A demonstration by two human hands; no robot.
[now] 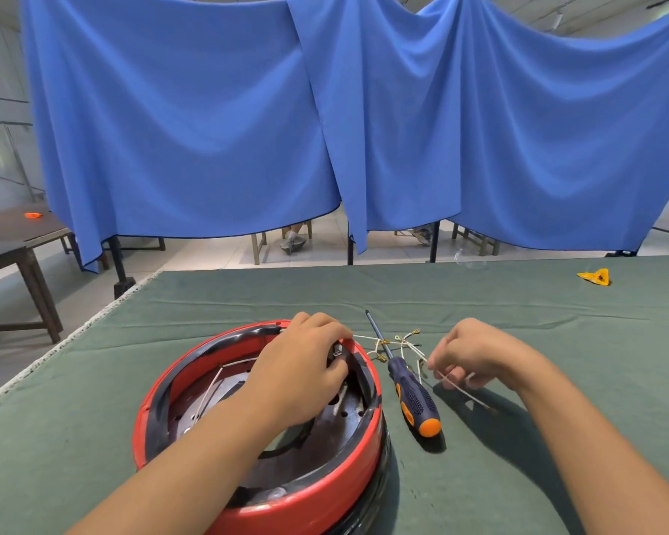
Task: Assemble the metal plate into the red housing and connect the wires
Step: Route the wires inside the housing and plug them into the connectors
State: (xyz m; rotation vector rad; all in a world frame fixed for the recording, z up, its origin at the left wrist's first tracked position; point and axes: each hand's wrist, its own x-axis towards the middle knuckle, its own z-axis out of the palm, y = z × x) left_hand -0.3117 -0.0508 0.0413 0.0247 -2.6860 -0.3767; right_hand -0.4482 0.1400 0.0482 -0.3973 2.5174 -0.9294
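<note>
Your left hand (pixel 306 364) curls over the red housing (pixel 255 492) rim, gripping it; your right hand (pixel 476 355) pinches a white wire (pixel 465 393) slanting toward you, rightward.

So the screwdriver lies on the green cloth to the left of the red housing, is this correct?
Not quite: the head view shows the screwdriver on the green cloth to the right of the red housing, between it and the right hand.

The left hand (pixel 306 364) covers the far inner rim of the red housing (pixel 317 492) and part of the metal plate (pixel 340 415); its fingertips are hidden, the housing's near edge cropped
</note>
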